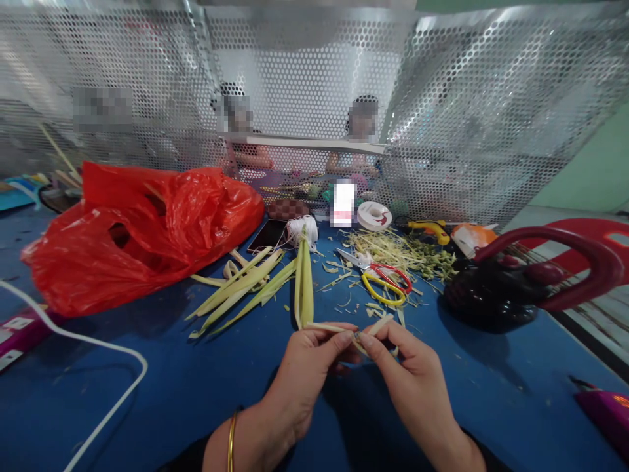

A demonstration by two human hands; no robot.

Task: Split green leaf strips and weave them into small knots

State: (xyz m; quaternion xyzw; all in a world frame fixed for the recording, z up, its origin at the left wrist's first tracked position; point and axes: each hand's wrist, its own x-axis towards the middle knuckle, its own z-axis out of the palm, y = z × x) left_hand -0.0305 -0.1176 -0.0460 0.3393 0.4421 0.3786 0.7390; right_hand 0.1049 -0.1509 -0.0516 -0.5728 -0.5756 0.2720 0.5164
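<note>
Near the table's front, my left hand [314,364] and my right hand [410,370] meet, thumbs and fingertips pinched together on a thin pale leaf strip [381,324]. The strip is bent between the fingertips, with ends poking out on both sides; its middle is partly hidden. Just beyond my left hand lies a long yellow-green leaf [304,285], its far end by a ball of white thread [301,231]. More pale leaves [240,285] are spread to the left. Beyond my right hand rest scissors [381,278] with red and yellow handles, among leaf scraps.
A red plastic bag [147,229] fills the left side, and a white cable [115,349] curves before it. At right stands a glossy black pot-like object [491,295] with a dark red handle. A ribbon spool [374,216] and plant trimmings [417,252] lie near the perforated metal partition [304,72].
</note>
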